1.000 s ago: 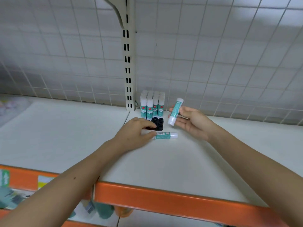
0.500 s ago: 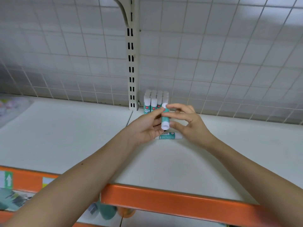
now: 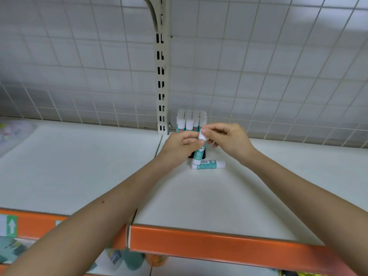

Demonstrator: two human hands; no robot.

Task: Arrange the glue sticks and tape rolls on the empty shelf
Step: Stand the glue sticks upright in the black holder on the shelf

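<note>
Both hands hold one teal and white glue stick (image 3: 199, 154) upright above the white shelf (image 3: 199, 196). My left hand (image 3: 179, 146) grips its body from the left, and my right hand (image 3: 229, 139) pinches its white cap from the right. Another glue stick (image 3: 209, 164) lies on its side on the shelf just below them. A block of several upright glue sticks (image 3: 189, 121) stands at the back, next to the slotted post. Something black (image 3: 204, 154) sits behind the held stick, mostly hidden.
A cream slotted upright post (image 3: 162, 76) rises at the back between two shelf boards. A wire grid backs the shelf. An orange front rail (image 3: 219, 242) edges it. Goods show on the lower shelf (image 3: 131, 259) and at the far left (image 3: 12, 134).
My left hand left the lying glue stick and rose to join the right on the held stick, which turned upright. The right hand shifted its grip to the cap.
</note>
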